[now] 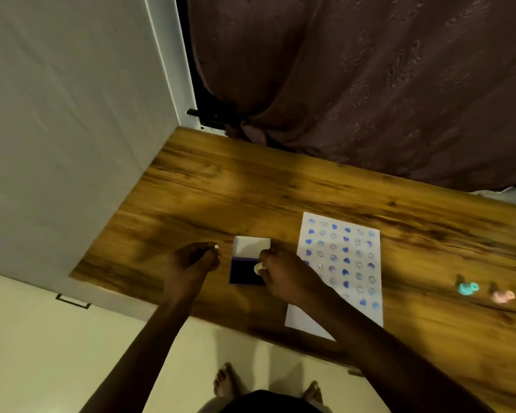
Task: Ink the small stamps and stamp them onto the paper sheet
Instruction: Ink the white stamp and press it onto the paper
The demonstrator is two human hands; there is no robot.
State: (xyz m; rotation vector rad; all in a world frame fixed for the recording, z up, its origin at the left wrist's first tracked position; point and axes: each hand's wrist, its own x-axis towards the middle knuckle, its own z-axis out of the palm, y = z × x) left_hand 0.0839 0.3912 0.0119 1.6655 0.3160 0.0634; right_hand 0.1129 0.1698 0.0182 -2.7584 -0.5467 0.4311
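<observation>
Head view looks down on a brown curtain (pixel 370 84) hanging behind the far edge of a wooden table (pixel 221 189), with a pale wall (pixel 72 129) along the table's left edge and a cream floor (pixel 57 353) below its near edge; the person's bare feet (pixel 227 380) show on that floor.

On the table, toward the right of the middle and reaching close to the near edge, lies a white paper sheet (pixel 304 320); it is covered with rows of blue stamp prints (pixel 344 260), some heart shapes and some round faces, though blur hides finer detail. Just left of the sheet sits an open ink pad (pixel 245 272), its dark pad nearer the near edge and its white lid (pixel 251 245) folded back toward the far edge.

The right hand (pixel 289 278) crosses over the sheet's left edge and pinches a small whitish stamp (pixel 259 267) between the fingertips, held at the right edge of the dark pad; whether it touches the ink I cannot tell. The left hand (pixel 191 260) hangs just left of the ink pad with fingers curled shut around a small white thing (pixel 216 247), too blurred to name.

Near the table's right edge, well apart from the sheet, lie a teal stamp (pixel 467 288) and, just right of it, a pink stamp (pixel 502 296).
</observation>
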